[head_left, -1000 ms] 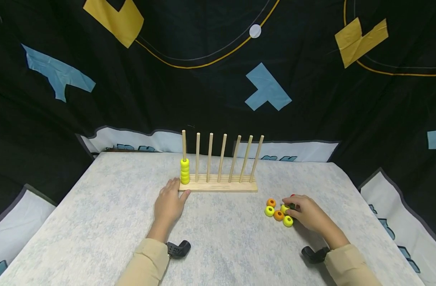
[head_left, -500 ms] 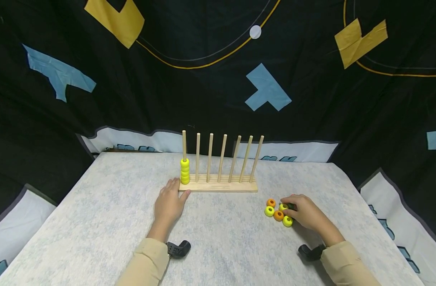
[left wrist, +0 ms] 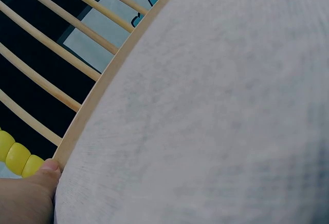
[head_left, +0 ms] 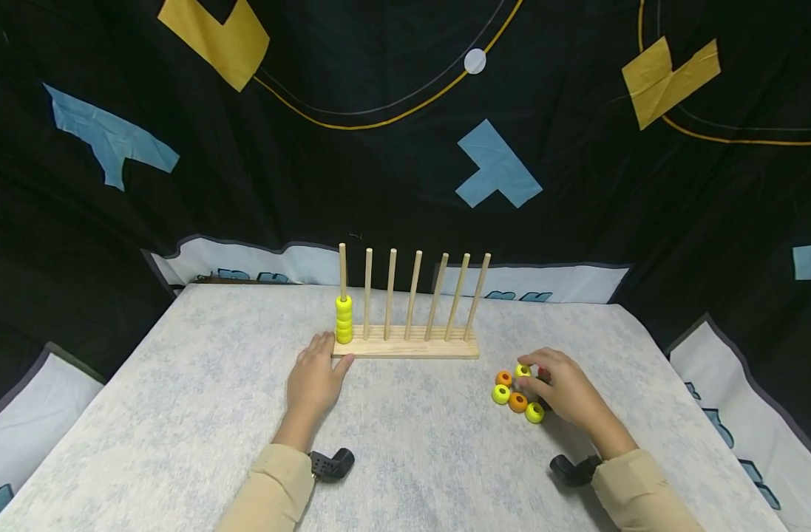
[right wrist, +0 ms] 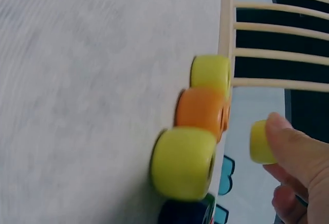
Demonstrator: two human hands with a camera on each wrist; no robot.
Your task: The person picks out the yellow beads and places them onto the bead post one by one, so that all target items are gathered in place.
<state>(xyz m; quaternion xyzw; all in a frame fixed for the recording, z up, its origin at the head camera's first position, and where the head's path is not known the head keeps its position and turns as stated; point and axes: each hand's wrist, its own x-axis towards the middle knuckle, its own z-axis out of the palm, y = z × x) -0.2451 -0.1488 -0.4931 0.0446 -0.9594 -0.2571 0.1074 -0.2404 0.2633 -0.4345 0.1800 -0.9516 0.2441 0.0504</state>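
Observation:
A wooden peg rack (head_left: 405, 350) with several upright pegs stands mid-table. Yellow beads (head_left: 344, 319) are stacked on its leftmost peg. My left hand (head_left: 314, 378) holds the rack's left end, the thumb (left wrist: 49, 168) against its front edge and the fingers at its side. At the right, my right hand (head_left: 565, 386) pinches a yellow bead (right wrist: 261, 143) between thumb and fingers, raised off the table in the right wrist view. Below it lie loose yellow (right wrist: 184, 163) and orange (right wrist: 200, 108) beads, holes showing. A dark bead (right wrist: 182, 211) and a red bead (head_left: 541, 373) are partly hidden.
The table (head_left: 179, 414) has a pale mottled cover. Behind it hangs a black cloth (head_left: 378, 185) with gold and blue shapes and a white lower border. A black wrist device (head_left: 333, 464) is strapped at each wrist.
My right hand has pinched the yellow bead and moved up and slightly left, lifting it from the loose group. The left hand and the rack have stayed in place.

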